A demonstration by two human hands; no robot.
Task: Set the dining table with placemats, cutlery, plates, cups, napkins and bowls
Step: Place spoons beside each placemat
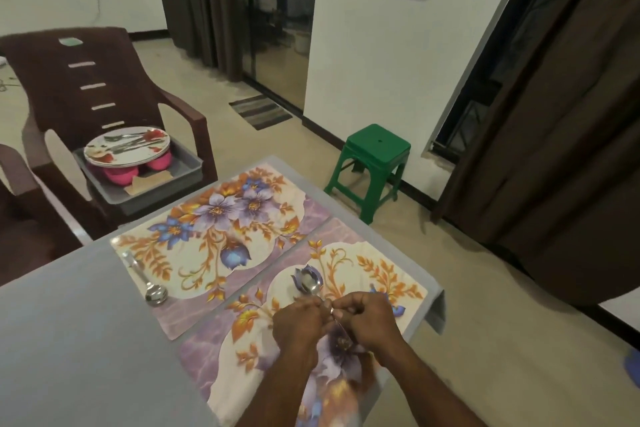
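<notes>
Two floral placemats lie side by side on the grey table (69,340): a far placemat (221,229) and a near placemat (346,288). A steel spoon (149,282) rests on the left end of the far placemat. Over the near placemat a second spoon (309,282) points its bowl away from me. My left hand (298,324) and my right hand (367,319) meet at its handle, both pinching it with curled fingers. The rest of the handle is hidden under my hands.
A grey tray (187,177) on a brown plastic chair (86,87) holds floral plates (128,147) with cutlery on top, pink bowls (121,175) and brown napkins. A green stool (374,163) stands beyond the table's far right corner. Dark curtains hang at right.
</notes>
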